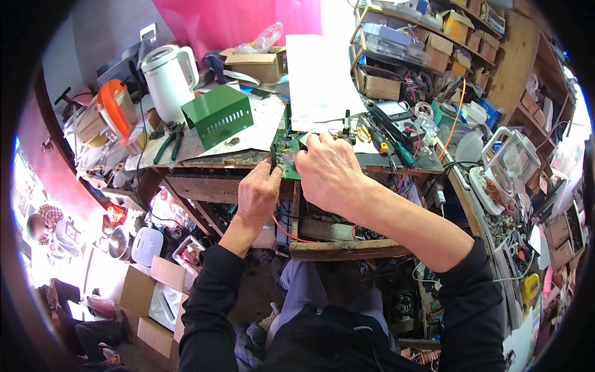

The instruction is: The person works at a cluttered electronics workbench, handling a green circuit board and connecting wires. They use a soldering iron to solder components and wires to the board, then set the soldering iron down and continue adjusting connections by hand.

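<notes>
At the front edge of the workbench (pixel 211 162) lies a green metal chassis (pixel 290 170) with upright end panels and wires inside. My left hand (pixel 257 193) pinches its left panel between thumb and fingers. Curled over the chassis from the right is my right hand (pixel 328 164), fingers closed. What those fingers hold, if anything, is hidden behind the hand. A green vented metal cover (pixel 217 116) stands on the bench beyond my left hand. Left of it lie pliers with dark green handles (pixel 169 144).
A white kettle (pixel 168 80) and an orange-lidded container (pixel 114 111) stand back left. To the right are a multimeter (pixel 393 113), a green-handled screwdriver (pixel 404 154) and yellow-handled pliers (pixel 364 132). An open drawer (pixel 347 250) juts out under my right forearm. Shelves of boxes rise behind.
</notes>
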Action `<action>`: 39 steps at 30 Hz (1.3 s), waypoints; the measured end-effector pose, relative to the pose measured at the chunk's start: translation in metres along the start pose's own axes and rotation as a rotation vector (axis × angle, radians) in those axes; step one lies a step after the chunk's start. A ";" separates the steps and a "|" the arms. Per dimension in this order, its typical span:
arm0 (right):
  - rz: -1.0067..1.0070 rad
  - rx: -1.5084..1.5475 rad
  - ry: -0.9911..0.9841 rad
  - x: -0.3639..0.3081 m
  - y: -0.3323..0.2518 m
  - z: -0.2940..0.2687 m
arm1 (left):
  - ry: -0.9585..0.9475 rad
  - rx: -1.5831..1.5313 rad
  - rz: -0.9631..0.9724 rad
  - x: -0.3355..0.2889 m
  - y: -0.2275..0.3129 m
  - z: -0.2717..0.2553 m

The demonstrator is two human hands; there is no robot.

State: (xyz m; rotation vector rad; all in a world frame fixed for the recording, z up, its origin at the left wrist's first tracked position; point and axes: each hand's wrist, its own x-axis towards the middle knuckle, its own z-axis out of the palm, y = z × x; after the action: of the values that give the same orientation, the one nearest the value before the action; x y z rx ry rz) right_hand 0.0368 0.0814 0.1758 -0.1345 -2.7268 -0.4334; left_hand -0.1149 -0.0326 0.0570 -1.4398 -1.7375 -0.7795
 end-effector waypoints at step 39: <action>-0.138 0.312 -0.464 0.044 0.045 0.000 | 0.040 0.000 -0.026 -0.005 -0.003 0.008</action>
State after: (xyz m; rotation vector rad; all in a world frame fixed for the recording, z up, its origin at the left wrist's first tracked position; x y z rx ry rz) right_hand 0.0027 0.1262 0.2048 0.0448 -3.2311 -0.0013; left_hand -0.1186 -0.0291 0.0483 -1.3948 -1.7293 -0.8169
